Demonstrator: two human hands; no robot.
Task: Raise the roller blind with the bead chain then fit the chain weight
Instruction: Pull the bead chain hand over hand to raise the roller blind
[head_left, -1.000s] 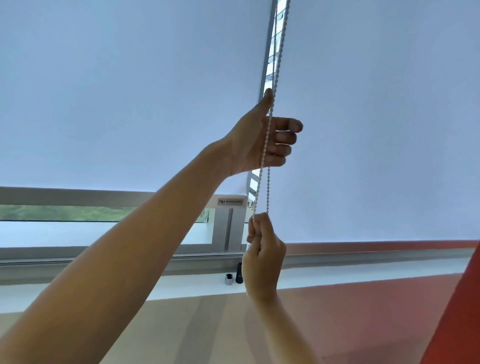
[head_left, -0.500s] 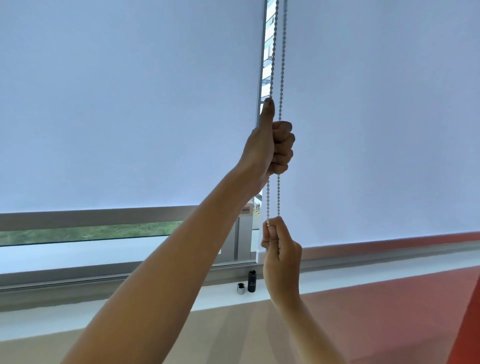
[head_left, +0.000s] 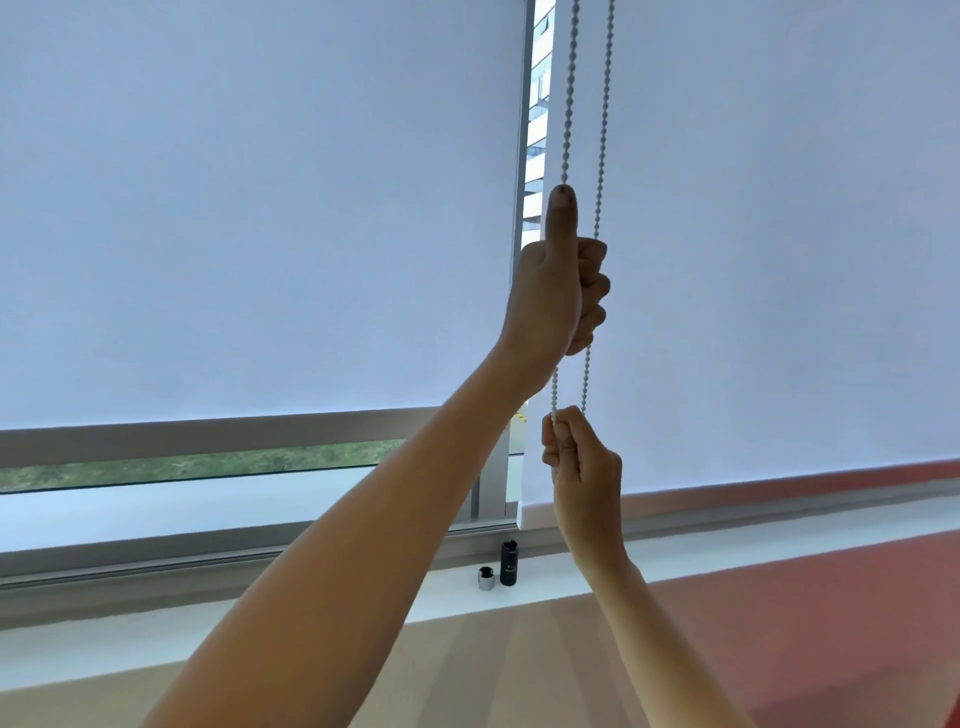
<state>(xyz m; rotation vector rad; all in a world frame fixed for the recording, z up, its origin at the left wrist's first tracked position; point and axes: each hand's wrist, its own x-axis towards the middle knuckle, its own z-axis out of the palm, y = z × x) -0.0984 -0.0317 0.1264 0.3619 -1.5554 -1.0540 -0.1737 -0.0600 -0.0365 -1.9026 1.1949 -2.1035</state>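
Both hands had dropped lower on the bead chain (head_left: 602, 130) since a moment before. Left hand (head_left: 558, 296) was clenched round one strand, thumb up; right hand (head_left: 582, 467) pinched its bottom loop, right of the left blind (head_left: 260, 208). It looked light, floppy and slippery. No writing could be read.

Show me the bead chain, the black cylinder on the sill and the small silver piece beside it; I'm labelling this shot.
bead chain (head_left: 602, 135): head view, on its right strand.
black cylinder (head_left: 509, 564): head view, mid-body.
small silver piece (head_left: 486, 578): head view, its side wall.
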